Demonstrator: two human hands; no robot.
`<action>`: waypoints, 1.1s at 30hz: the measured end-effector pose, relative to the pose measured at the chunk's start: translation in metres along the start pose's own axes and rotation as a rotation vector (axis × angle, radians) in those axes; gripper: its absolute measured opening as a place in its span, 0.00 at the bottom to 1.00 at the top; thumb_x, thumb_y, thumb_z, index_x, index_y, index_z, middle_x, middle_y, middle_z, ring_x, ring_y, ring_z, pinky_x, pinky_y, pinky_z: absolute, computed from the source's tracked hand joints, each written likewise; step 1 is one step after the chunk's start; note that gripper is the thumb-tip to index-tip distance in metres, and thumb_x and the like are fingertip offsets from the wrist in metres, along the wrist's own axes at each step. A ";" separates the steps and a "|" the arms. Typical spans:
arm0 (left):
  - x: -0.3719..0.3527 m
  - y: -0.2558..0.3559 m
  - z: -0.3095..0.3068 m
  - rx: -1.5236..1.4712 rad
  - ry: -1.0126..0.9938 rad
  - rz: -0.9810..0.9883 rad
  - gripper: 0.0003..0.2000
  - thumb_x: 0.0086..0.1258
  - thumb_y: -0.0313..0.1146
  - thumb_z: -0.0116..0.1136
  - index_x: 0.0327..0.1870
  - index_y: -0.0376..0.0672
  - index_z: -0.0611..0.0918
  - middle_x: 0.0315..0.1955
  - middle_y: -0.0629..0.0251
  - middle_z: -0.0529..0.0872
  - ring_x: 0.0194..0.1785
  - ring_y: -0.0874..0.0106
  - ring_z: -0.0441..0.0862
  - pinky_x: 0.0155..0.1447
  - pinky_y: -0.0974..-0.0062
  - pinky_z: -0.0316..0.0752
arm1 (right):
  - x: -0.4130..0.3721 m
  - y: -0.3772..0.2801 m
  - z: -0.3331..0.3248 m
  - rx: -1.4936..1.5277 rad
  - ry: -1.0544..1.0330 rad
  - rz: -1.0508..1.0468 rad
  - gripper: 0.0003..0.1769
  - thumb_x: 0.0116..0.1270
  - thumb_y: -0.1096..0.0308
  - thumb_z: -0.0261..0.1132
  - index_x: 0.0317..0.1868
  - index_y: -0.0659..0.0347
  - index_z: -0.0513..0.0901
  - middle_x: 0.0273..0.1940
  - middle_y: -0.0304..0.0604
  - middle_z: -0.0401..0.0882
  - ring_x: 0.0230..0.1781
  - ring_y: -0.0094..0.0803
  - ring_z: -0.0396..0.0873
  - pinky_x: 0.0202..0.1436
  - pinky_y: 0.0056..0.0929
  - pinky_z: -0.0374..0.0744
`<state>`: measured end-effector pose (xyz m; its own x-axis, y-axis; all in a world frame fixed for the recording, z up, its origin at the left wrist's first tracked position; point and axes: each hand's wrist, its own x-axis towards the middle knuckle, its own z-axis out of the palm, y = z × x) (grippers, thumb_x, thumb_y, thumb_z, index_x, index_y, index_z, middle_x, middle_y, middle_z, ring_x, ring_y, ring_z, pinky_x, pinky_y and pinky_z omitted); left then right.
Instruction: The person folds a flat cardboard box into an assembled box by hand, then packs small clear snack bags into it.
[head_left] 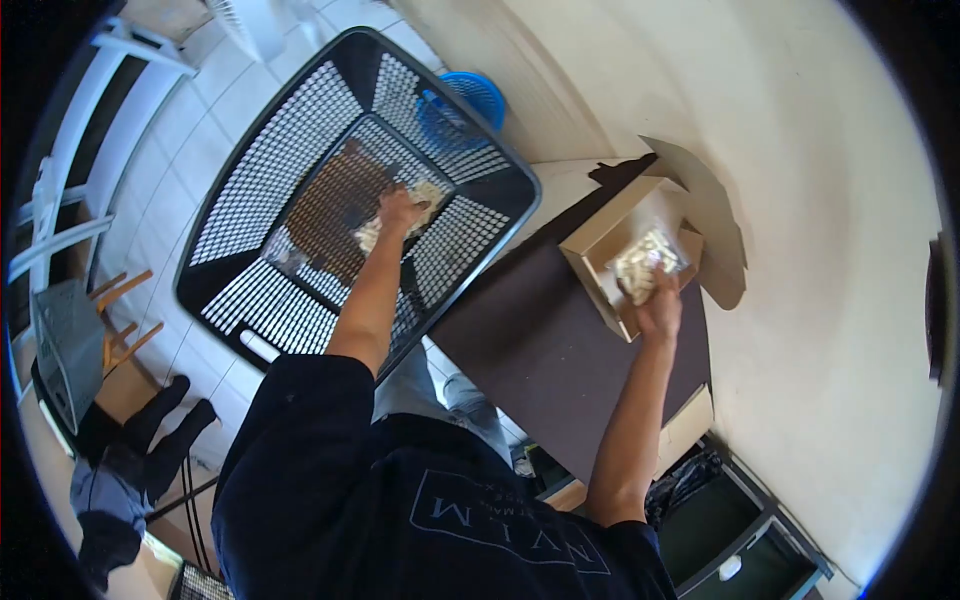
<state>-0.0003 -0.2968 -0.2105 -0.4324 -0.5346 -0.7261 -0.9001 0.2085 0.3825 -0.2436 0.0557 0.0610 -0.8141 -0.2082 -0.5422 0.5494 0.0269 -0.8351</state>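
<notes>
Down inside the black basket point(350, 140), my left hand point(400, 210) is closed on a bag of pale, short pieces point(430, 193), its fingers partly hidden. My right hand point(660, 308) grips a clear plastic bag of similar pale pieces point(643, 264), whose exact kind I cannot make out. This bag is at the mouth of an open cardboard box point(610, 225), its flap point(715, 225) folded back toward the wall. The box stands on a dark brown tabletop point(560, 350).
A blue basket point(475, 98) stands on the tiled floor behind the black one. Chairs, including a grey one point(68, 345), are at the left, near another person's legs point(160, 440). A wall point(800, 200) bounds the right side, with a dark frame point(740, 520) below.
</notes>
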 end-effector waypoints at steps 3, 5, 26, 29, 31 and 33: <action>-0.005 0.015 0.008 0.071 0.067 -0.083 0.47 0.57 0.57 0.70 0.73 0.42 0.62 0.74 0.49 0.61 0.75 0.49 0.58 0.72 0.49 0.61 | 0.006 0.016 0.019 0.020 0.023 0.037 0.21 0.76 0.69 0.54 0.66 0.61 0.65 0.58 0.51 0.76 0.55 0.44 0.81 0.56 0.52 0.82; 0.000 0.021 0.010 0.126 -0.026 -0.174 0.50 0.54 0.54 0.74 0.74 0.44 0.59 0.75 0.50 0.57 0.76 0.51 0.56 0.72 0.44 0.57 | -0.001 0.013 0.043 -0.097 0.107 0.103 0.27 0.73 0.67 0.61 0.68 0.62 0.62 0.57 0.49 0.76 0.54 0.43 0.81 0.56 0.51 0.81; -0.036 -0.019 -0.029 -0.870 0.147 0.303 0.22 0.62 0.35 0.69 0.55 0.33 0.81 0.46 0.57 0.88 0.45 0.67 0.86 0.54 0.73 0.79 | -0.052 -0.019 0.040 -1.016 0.158 -0.260 0.35 0.66 0.54 0.69 0.64 0.69 0.68 0.40 0.52 0.84 0.37 0.42 0.86 0.39 0.38 0.83; -0.144 0.031 -0.084 -1.063 0.179 0.355 0.17 0.65 0.24 0.64 0.55 0.33 0.80 0.45 0.58 0.88 0.45 0.72 0.85 0.51 0.74 0.80 | -0.088 -0.033 0.039 -0.765 0.028 -0.316 0.22 0.69 0.62 0.66 0.57 0.67 0.75 0.40 0.46 0.81 0.32 0.26 0.81 0.29 0.22 0.79; -0.203 0.046 -0.099 -1.130 0.179 0.391 0.17 0.66 0.22 0.63 0.56 0.33 0.79 0.45 0.58 0.87 0.45 0.72 0.85 0.49 0.74 0.81 | -0.113 -0.030 0.041 -0.699 -0.071 -0.350 0.21 0.69 0.63 0.67 0.56 0.67 0.76 0.40 0.45 0.81 0.32 0.25 0.81 0.29 0.22 0.79; -0.263 0.062 -0.104 -1.164 0.169 0.439 0.18 0.67 0.24 0.62 0.57 0.32 0.77 0.45 0.60 0.87 0.45 0.73 0.85 0.51 0.75 0.81 | -0.140 -0.025 0.049 -0.572 -0.237 -0.338 0.18 0.69 0.64 0.67 0.53 0.68 0.78 0.40 0.44 0.81 0.33 0.23 0.80 0.32 0.20 0.79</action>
<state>0.0631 -0.2286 0.0638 -0.5937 -0.7194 -0.3605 -0.0647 -0.4039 0.9125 -0.1340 0.0359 0.1624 -0.8239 -0.5013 -0.2644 0.0356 0.4198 -0.9069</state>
